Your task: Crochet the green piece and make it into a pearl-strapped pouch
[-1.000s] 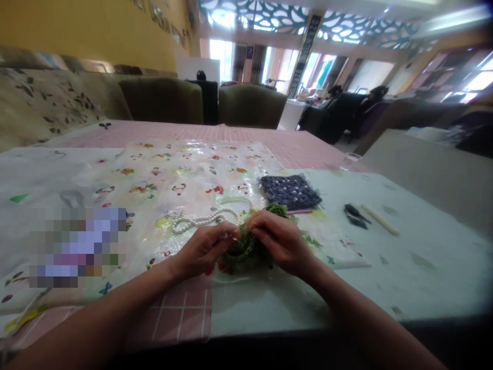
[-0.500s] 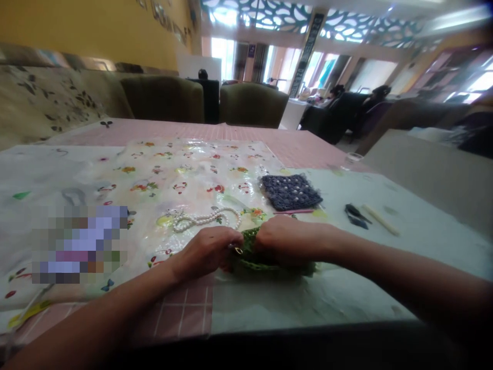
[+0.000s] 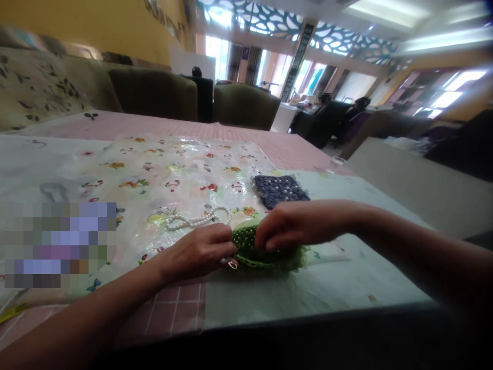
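Note:
A green crocheted piece (image 3: 254,262) with an open top lies near the table's front edge. My left hand (image 3: 202,249) pinches its left end, and a small gold-coloured clasp (image 3: 231,264) hangs by those fingertips. My right hand (image 3: 283,226) is over the opening with its fingers curled down into it; the fingertips are partly hidden, and whatever they hold cannot be made out. Just behind lies a strand of white beads (image 3: 188,221). A dark blue-grey crocheted square (image 3: 279,189) rests beyond my right hand.
A flower-printed plastic cover (image 3: 173,169) spreads over the pink table cloth (image 3: 154,126). At the left is a blurred-out purple item (image 3: 77,231). Green chairs (image 3: 246,105) stand behind the table, with people seated farther back. A clear round dish (image 3: 339,161) sits at the right edge.
The view has shifted and turned a little. My right hand has lifted slightly, showing more of the green piece's opening. My right arm now covers where the dark tool and pale stick lay.

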Demonstrator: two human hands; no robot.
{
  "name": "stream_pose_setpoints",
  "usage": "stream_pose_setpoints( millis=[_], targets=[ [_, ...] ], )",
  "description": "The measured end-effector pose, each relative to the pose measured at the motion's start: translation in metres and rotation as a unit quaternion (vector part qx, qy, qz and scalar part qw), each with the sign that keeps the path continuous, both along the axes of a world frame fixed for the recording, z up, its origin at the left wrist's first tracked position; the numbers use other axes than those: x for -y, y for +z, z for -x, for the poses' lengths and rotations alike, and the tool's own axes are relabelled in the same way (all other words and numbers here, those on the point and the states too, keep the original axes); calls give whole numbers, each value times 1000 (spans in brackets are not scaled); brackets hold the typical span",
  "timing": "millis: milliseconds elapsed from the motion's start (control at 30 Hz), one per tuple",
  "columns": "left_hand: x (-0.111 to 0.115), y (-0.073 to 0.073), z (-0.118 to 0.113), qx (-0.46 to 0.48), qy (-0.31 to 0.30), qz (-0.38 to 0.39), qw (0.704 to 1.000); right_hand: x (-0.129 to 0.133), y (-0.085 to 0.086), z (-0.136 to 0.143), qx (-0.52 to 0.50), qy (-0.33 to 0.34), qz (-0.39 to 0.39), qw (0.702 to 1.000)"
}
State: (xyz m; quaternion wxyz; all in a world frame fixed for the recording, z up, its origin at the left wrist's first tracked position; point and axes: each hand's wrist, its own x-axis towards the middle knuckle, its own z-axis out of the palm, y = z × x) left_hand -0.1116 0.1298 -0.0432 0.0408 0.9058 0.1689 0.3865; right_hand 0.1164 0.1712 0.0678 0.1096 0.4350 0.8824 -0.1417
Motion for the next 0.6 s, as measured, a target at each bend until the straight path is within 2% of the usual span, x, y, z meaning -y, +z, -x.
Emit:
stream_pose_setpoints(
  millis=[167, 267, 333, 433, 467, 533, 600],
  targets=[
    [-1, 0, -1, -4, -5, -30, 1000, -34, 10, 8, -34, -55, 71, 995],
    [-2, -2, -1, -1, -16, -34, 999, -39, 7, 14, -56, -78, 157, 983],
    [-2, -3, 0, 2, -15, -29, 999, -31, 9, 21, -108, -82, 162, 978],
    [-2, -3, 0, 10, -10, -12, 1000, -9, 22, 30, -223, -66, 80, 969],
    [-2, -3, 0, 13, -9, -4, 1000, -2, 29, 32, -239, -51, 78, 966],
    [-2, -2, 1, 14, -7, 9, 1000, 10, 41, 33, -215, -22, 107, 971],
    [-3, -2, 1, 8, -2, 7, 1000, 14, 45, 31, -122, -16, 153, 981]
  ],
)
